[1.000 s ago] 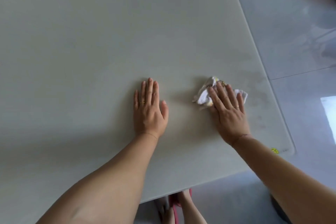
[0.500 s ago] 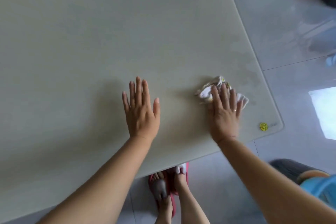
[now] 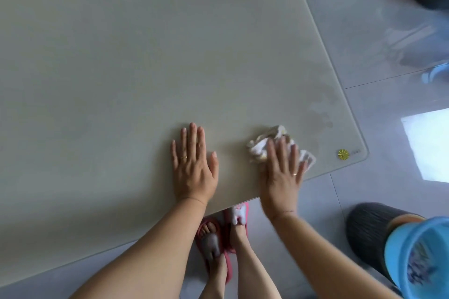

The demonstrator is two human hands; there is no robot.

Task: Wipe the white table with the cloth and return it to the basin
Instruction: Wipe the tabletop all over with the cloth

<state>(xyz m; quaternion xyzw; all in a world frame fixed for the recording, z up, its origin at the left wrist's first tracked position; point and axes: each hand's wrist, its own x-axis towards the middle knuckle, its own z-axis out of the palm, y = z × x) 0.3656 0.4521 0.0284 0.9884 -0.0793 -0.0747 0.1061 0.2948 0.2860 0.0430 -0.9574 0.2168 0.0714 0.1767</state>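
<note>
The white table [image 3: 121, 68] fills most of the view. A crumpled white cloth [image 3: 263, 144] with yellowish marks lies near the table's near right corner. My right hand [image 3: 281, 172] presses flat on the cloth, fingers spread, its palm at the table's near edge; much of the cloth is hidden under it. To the left of the cloth my left hand [image 3: 193, 167] lies flat on the bare table with fingers together. A blue basin [image 3: 420, 257] stands at the lower right, beside the table, cut off by the frame edge.
A yellow round sticker [image 3: 343, 154] marks the table's near right corner. Damp streaks show just beyond the cloth. A dark ribbed stool [image 3: 366, 233] stands by the basin. My feet in pink slippers [image 3: 226, 238] stand on the grey tiled floor under the near edge.
My right hand has dragged the cloth toward the table's near edge. The view has tilted down, so the basin, the stool and my feet now show. My left hand stays flat.
</note>
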